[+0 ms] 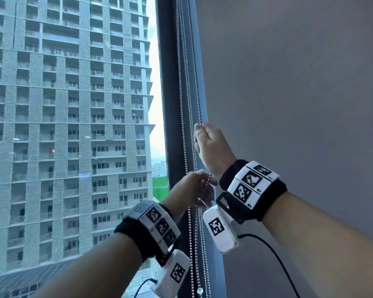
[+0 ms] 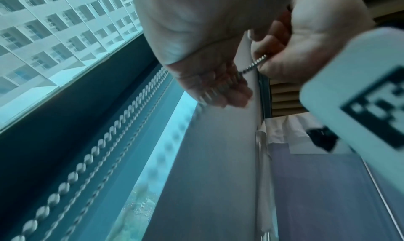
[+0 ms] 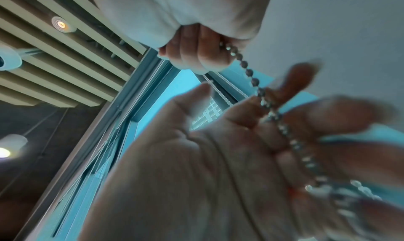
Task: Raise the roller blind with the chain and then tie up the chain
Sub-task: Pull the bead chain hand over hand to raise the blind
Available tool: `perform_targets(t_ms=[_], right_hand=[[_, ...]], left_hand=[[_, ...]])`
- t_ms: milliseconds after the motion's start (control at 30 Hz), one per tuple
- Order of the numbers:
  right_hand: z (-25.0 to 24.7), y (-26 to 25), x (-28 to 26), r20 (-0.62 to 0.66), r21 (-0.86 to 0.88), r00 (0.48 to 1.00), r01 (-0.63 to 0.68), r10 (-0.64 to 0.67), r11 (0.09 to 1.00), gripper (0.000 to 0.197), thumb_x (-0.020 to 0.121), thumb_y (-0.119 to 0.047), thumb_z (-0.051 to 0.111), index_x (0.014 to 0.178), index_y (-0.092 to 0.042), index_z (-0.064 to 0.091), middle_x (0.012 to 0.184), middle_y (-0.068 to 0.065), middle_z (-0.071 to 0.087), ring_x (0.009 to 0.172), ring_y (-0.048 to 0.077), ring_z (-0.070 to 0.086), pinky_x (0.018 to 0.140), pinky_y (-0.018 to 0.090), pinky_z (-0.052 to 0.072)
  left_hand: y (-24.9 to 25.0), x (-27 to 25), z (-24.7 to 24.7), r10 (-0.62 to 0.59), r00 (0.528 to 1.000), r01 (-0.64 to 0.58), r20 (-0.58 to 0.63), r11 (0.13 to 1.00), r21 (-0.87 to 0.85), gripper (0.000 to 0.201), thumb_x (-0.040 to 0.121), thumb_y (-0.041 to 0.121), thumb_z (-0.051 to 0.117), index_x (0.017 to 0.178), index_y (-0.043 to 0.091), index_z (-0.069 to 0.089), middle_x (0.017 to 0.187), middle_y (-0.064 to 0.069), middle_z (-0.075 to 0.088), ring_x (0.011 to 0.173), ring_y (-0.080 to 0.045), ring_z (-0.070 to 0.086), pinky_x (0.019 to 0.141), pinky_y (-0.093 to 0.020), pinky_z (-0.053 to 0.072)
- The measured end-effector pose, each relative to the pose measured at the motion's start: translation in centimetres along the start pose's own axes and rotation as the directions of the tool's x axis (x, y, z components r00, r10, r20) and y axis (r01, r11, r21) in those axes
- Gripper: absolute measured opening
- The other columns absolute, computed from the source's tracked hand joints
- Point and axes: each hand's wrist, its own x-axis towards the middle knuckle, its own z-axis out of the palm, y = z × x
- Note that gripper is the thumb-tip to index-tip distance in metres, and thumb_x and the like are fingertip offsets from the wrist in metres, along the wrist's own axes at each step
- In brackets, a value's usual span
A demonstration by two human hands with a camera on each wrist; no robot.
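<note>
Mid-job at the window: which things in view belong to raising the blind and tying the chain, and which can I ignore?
Job:
- bead chain, gripped high by the right hand
- left hand, lower, fingers round the same chain
- other chain strands by the window frame

Ignore:
- grey wall
- tower block outside
- ceiling lights

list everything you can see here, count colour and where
silver metal bead chain: several strands, hanging along the window frame
dark window frame: one, between glass and wall
grey wall: one, right side
grey-white high-rise building: one, outside the glass
white tagged wrist units on black bands: two, one per wrist
right hand: one, higher, gripping a strand
left hand: one, lower, fingers around the same strand
</note>
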Motion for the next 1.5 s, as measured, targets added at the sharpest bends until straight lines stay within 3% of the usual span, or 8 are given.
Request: perform_targets(t_ms=[200, 367, 600, 933, 1100, 1200, 1267, 1500], right_hand=[[0.1, 0.0, -1.4, 0.038, -0.079, 0.998, 0.044, -0.041, 0.996, 0.035, 0.096, -0.03, 0.033, 0.082, -0.006, 0.054, 0.075, 0.009, 0.06, 0.072, 0.028, 0.06, 0.071, 0.042, 0.05], [0.2, 1.2, -2.7, 0.061, -0.141, 0.995, 0.089, -0.081, 0.986, 0.03, 0.099, -0.025, 0.033, 0.072, -0.019, 0.045, 0.059, -0.008, 0.039, 0.051, 0.005, 0.036, 0.055, 0.024, 0.028], [0.4, 3.5, -6.3, 0.167, -0.257, 0.985, 0.082, -0.04, 0.963, 0.03, 0.093, -0.036, 0.027, 0.064, -0.025, 0.03, 0.059, -0.004, 0.038, 0.054, 0.013, 0.034, 0.058, 0.036, 0.031], [-0.5, 5.2, -8.1, 0.177, -0.197, 0.984, 0.016, 0.019, 0.98, 0.032, 0.099, -0.03, 0.033, 0.067, -0.026, 0.039, 0.06, -0.01, 0.04, 0.052, 0.003, 0.037, 0.058, 0.026, 0.033], [-0.6, 5.8, -7.4, 0.169, -0.053, 0.984, -0.044, 0.052, 0.998, 0.045, 0.092, -0.053, 0.035, 0.083, -0.014, 0.057, 0.057, -0.003, 0.049, 0.049, 0.009, 0.046, 0.054, 0.031, 0.042], [-0.4, 6.0, -6.2, 0.093, -0.04, 0.996, -0.006, 0.009, 0.999, 0.047, 0.085, -0.065, 0.035, 0.083, -0.023, 0.057, 0.072, -0.004, 0.055, 0.066, 0.013, 0.053, 0.065, 0.041, 0.047], [-0.3, 5.8, -5.3, 0.036, -0.053, 0.999, 0.028, -0.026, 0.998, 0.041, 0.083, -0.064, 0.035, 0.092, -0.031, 0.056, 0.091, -0.003, 0.059, 0.084, 0.012, 0.056, 0.074, 0.03, 0.047], [1.1, 6.0, -3.0, -0.071, -0.028, 0.996, -0.056, 0.054, 0.998, 0.055, 0.082, -0.06, 0.037, 0.121, -0.023, 0.043, 0.122, 0.005, 0.047, 0.108, 0.013, 0.049, 0.096, 0.033, 0.042]], left_hand=[[5.9, 0.8, -1.5, 0.218, 0.976, -0.219, -0.026, 0.968, -0.12, 0.065, 0.094, 0.057, 0.017, 0.091, 0.01, 0.062, 0.075, -0.004, 0.065, 0.065, -0.015, 0.064, 0.058, -0.027, 0.054], [11.6, 2.4, -0.7, 0.262, 0.96, -0.277, -0.098, 0.939, -0.204, 0.05, 0.097, 0.05, 0.027, 0.115, 0.008, 0.048, 0.085, -0.009, 0.061, 0.069, -0.018, 0.064, 0.064, -0.031, 0.051], [11.1, 3.2, 0.7, 0.245, 0.954, -0.282, -0.173, 0.93, -0.238, 0.037, 0.1, 0.037, 0.029, 0.065, 0.022, 0.034, 0.044, 0.01, 0.024, 0.034, -0.004, 0.016, 0.03, -0.012, 0.014], [8.6, 2.5, 1.6, 0.298, 0.936, -0.334, -0.186, 0.918, -0.212, 0.037, 0.1, 0.032, 0.029, 0.065, 0.021, 0.03, 0.046, 0.01, 0.025, 0.036, -0.005, 0.016, 0.032, -0.014, 0.015], [8.1, 2.5, 1.2, 0.302, 0.936, -0.336, -0.184, 0.922, -0.195, 0.035, 0.1, 0.033, 0.031, 0.067, 0.021, 0.033, 0.048, 0.009, 0.025, 0.038, -0.005, 0.016, 0.031, -0.016, 0.017], [7.6, 2.1, 1.0, 0.303, 0.937, -0.333, -0.173, 0.925, -0.185, 0.036, 0.1, 0.033, 0.031, 0.068, 0.019, 0.035, 0.048, 0.009, 0.026, 0.038, -0.005, 0.017, 0.032, -0.016, 0.017], [7.4, 1.9, 0.7, 0.317, 0.931, -0.347, -0.18, 0.923, -0.167, 0.035, 0.1, 0.032, 0.031, 0.068, 0.019, 0.036, 0.048, 0.009, 0.026, 0.038, -0.005, 0.018, 0.032, -0.016, 0.018], [6.3, 0.3, -1.8, 0.348, 0.92, -0.352, -0.182, 0.936, 0.011, 0.035, 0.1, 0.032, 0.032, 0.069, 0.019, 0.04, 0.05, 0.009, 0.031, 0.038, -0.005, 0.024, 0.036, -0.016, 0.024]])
